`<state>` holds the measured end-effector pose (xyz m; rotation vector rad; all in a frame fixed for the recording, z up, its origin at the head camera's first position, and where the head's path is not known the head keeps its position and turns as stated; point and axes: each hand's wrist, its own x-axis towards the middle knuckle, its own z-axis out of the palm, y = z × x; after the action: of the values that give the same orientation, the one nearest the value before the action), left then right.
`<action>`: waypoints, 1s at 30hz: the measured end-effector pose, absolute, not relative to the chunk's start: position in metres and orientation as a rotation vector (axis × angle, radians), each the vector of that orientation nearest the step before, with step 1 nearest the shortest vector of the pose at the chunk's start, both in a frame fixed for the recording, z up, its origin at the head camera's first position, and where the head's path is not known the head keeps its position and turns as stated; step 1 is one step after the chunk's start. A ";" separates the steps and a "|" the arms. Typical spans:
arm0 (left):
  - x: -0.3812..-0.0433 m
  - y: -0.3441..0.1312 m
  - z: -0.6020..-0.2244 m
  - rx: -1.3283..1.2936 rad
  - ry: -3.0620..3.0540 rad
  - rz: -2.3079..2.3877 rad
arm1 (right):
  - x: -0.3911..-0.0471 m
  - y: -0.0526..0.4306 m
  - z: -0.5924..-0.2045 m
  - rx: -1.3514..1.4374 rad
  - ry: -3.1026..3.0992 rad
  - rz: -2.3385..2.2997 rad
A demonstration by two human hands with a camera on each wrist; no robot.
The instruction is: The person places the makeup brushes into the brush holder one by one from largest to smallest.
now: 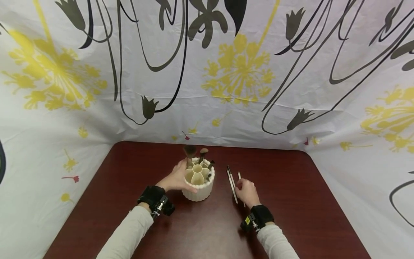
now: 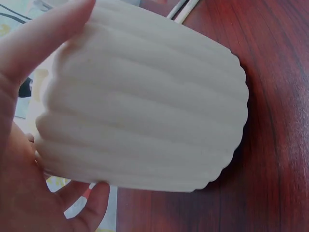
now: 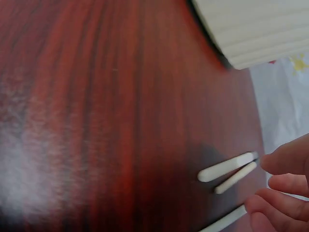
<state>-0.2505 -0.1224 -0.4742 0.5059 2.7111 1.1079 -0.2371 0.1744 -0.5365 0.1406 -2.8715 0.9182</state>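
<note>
A cream ribbed brush holder [image 1: 198,192] with petal-shaped compartments stands on the table, several makeup brushes [image 1: 190,151] upright in it. My left hand [image 1: 177,178] grips its side near the rim; in the left wrist view the thumb lies across the ribbed wall [image 2: 145,101]. To the right of the holder, two thin brushes [image 1: 232,185] with pale handles lie side by side. My right hand [image 1: 247,192] hovers over a third brush [image 1: 239,175], bent fingertips right at its handle [image 3: 224,221]. The right hand's fingers hide the middle of that brush.
The dark red wooden table [image 1: 194,230] has rounded far corners. Behind it and at both sides hangs a white cloth [image 1: 181,122] printed with yellow and grey flowers. The cloth meets the table's far edge just past the holder.
</note>
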 end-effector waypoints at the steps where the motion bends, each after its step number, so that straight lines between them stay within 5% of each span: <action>1: -0.250 -0.124 -0.475 0.524 2.703 1.124 | -0.236 0.173 -0.538 0.151 -2.874 0.912; 30: -0.246 -0.140 -0.482 0.701 2.586 1.275 | -0.231 0.162 -0.555 0.168 -2.878 0.672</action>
<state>-0.2460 -0.1397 -0.4821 0.7006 2.5863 1.2752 -0.2312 0.1620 -0.5546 0.1675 -2.8777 0.6721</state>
